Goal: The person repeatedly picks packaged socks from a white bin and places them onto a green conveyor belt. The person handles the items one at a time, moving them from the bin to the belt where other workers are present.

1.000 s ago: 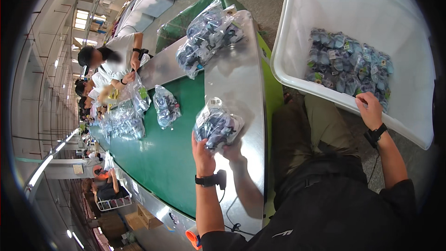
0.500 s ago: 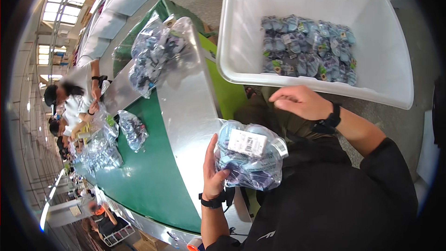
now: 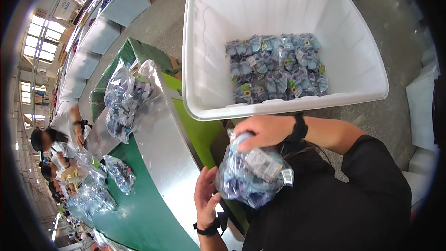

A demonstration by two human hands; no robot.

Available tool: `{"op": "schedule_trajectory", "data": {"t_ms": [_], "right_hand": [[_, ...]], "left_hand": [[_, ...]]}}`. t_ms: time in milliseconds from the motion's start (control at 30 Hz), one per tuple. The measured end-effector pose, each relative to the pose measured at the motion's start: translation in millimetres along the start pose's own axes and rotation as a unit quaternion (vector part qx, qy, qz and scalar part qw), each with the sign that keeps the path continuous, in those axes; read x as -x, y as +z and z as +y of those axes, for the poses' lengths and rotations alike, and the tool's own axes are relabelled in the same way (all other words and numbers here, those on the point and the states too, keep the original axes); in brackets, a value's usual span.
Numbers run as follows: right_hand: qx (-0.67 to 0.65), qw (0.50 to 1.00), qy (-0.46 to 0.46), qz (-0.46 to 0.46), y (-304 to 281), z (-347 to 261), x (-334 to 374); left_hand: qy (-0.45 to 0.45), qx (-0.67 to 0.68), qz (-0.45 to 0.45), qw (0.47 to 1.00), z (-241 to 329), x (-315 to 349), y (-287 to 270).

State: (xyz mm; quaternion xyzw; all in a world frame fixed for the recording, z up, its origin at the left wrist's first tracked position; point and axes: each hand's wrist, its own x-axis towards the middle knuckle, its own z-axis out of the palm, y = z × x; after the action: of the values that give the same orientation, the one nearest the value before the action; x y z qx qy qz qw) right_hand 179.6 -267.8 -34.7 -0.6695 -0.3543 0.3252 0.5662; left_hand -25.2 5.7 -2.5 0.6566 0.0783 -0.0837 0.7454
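Observation:
A clear plastic bag of light blue and purple shoes [image 3: 248, 183], with white labels showing through, is held up in front of my body. My right hand [image 3: 267, 131] reaches over its top, fingers closed on the plastic. Beside the bag's left side is my left hand [image 3: 206, 200], fingers apart and slightly curled; its thumb is close to the plastic, and whether it touches I cannot tell. Beyond my right hand stands a large white bin [image 3: 288, 109], its bottom lined with several similar bagged shoes [image 3: 278, 67] in rows.
On my left is a metal-edged table [image 3: 160, 158] with a green belt [image 3: 144, 209]. A pile of bagged shoes [image 3: 125, 97] lies at its far end, and another bag [image 3: 119, 174] rests on the belt. Co-workers [image 3: 60, 130] work across it. White bins line the far left.
My right hand has come down onto the bag and taken hold of it. My left hand has loosened from the bag's side. The view has shifted, bringing more of the bin into sight.

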Motion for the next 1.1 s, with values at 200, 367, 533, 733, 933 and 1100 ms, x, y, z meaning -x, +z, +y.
{"op": "schedule_trajectory", "data": {"t_ms": [200, 367, 533, 733, 933, 1100], "right_hand": [[-0.193, 0.941, 0.085, 0.264, -92, 24, 34], [-0.353, 0.850, 0.091, 0.381, -132, 70, 43], [-0.210, 0.849, 0.240, 0.420, -143, 144, 45], [-0.159, 0.827, 0.314, 0.438, -153, 166, 73], [-0.177, 0.864, 0.278, 0.380, -137, 120, 64], [-0.180, 0.921, 0.225, 0.262, -90, 102, 52]], "left_hand": [[0.018, -0.003, 0.193, 0.981, -8, 23, -34], [-0.008, 0.026, 0.247, 0.969, -17, 37, -46], [-0.019, 0.026, 0.243, 0.970, -18, 40, -50], [-0.027, 0.022, 0.281, 0.959, -15, 54, -66], [-0.039, 0.011, 0.293, 0.955, -5, 53, -84], [-0.062, -0.051, 0.300, 0.950, 10, 47, -113]]}}
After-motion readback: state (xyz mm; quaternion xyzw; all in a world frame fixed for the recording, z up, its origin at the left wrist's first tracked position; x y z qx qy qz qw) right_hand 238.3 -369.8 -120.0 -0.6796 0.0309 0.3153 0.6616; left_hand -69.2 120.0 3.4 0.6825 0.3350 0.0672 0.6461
